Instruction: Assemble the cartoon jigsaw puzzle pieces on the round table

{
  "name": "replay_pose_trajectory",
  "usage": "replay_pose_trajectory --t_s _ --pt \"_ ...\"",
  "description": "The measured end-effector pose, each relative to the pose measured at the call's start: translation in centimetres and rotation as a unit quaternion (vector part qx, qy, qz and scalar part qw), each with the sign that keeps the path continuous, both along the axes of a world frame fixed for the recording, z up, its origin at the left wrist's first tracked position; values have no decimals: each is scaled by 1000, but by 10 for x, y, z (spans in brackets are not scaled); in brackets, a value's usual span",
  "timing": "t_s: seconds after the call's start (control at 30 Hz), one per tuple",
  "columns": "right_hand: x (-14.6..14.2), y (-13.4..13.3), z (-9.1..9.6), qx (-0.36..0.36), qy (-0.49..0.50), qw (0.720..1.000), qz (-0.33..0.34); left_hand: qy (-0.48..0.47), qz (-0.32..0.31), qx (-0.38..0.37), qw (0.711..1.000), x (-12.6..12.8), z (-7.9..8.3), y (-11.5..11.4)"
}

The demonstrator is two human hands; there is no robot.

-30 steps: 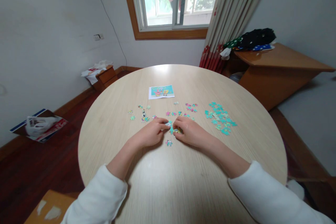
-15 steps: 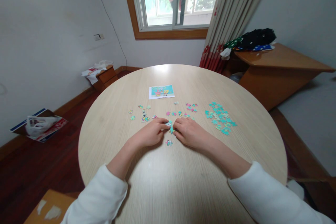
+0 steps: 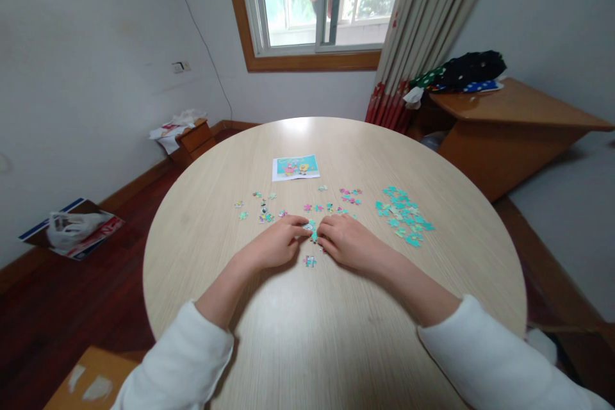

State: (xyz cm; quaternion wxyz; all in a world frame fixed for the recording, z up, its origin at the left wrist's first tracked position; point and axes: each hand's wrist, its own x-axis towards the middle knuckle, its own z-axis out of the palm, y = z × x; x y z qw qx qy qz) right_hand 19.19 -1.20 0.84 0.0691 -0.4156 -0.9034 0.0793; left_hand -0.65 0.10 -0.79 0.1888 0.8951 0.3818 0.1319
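Both my hands rest on the round wooden table (image 3: 336, 346), fingertips meeting over a small joined cluster of puzzle pieces (image 3: 312, 231). My left hand (image 3: 275, 244) is curled, pinching the cluster's left side. My right hand (image 3: 346, 240) is curled too, pressing on its right side and covering part of it. A single loose piece (image 3: 310, 261) lies just below the hands. A pile of teal pieces (image 3: 402, 216) sits to the right, pink pieces (image 3: 350, 196) lie above my right hand, and mixed pieces (image 3: 262, 209) are scattered at the left. A reference picture card (image 3: 295, 167) lies farther back.
A wooden desk (image 3: 514, 118) with dark clothes stands at the right, next to a curtain (image 3: 423, 32) and a window (image 3: 321, 0). On the floor at the left are a plastic bag (image 3: 72, 227) and a small wooden drawer unit (image 3: 192, 138). A cardboard box (image 3: 91, 381) sits at bottom left.
My right hand has slid slightly left over the joined pieces, hiding the yellowish piece that showed at its fingertips earlier. My left hand has stayed put.
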Motion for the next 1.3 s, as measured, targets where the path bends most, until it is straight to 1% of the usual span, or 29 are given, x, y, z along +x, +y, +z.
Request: replay_pose_trajectory --t_s 0.3,0.43,0.67,1.0,1.07,1.17,1.3 --pt "1 2 -1 5 5 1000 7 -14 -3 11 1000 -1 -5 2" --pt "2 5 -7 28 13 999 21 -20 -8 8 1000 -1 -4 2" --pt "4 11 -14 75 24 996 52 -13 -11 5 1000 2 5 -1" --pt "7 18 -24 103 74 987 95 -25 -18 2 1000 1 2 1" --pt "7 19 -26 98 89 987 94 -39 -8 2 999 1 0 2" --pt "6 20 -27 85 122 985 89 -69 29 4 997 4 -6 4" --pt "5 21 -29 60 166 982 60 -111 58 15 992 11 -15 9"
